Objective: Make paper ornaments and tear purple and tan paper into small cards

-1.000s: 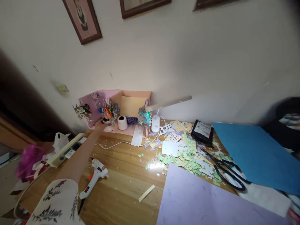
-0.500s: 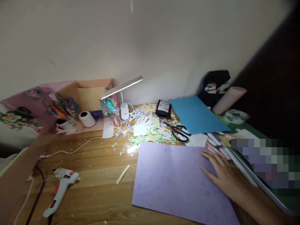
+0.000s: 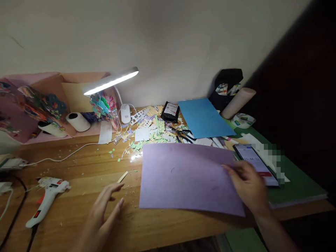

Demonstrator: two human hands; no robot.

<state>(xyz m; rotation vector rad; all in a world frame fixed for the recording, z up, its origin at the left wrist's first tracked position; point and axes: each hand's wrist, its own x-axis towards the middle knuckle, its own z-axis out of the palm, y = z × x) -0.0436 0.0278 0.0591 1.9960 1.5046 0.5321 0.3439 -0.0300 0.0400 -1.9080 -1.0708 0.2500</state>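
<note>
A sheet of purple craft foam or card (image 3: pixel 186 178) is pinched at its right edge by my right hand (image 3: pixel 249 185), thumb on top and fingers behind. That side of the sheet is lifted and slightly bowed. My left hand (image 3: pixel 105 210) hovers over the wooden table left of the sheet, fingers apart and holding nothing. A narrow pale yellow strip (image 3: pixel 122 177) lies just beyond its fingertips. To its left rests a white glue gun (image 3: pixel 47 201) with its cord.
A lit desk lamp (image 3: pixel 112 81) stands over colourful paper scraps (image 3: pixel 154 129). Black-handled scissors (image 3: pixel 183 134), a black packet (image 3: pixel 170 111) and a blue sheet (image 3: pixel 206 117) lie behind the purple sheet. A phone (image 3: pixel 254 162) rests on a green board (image 3: pixel 301 182). A pink box (image 3: pixel 86 134) stands left.
My right hand, flat on the purple sheet before, now grips its right edge and has raised it. My left hand has come from the far left toward the sheet. The view has shifted.
</note>
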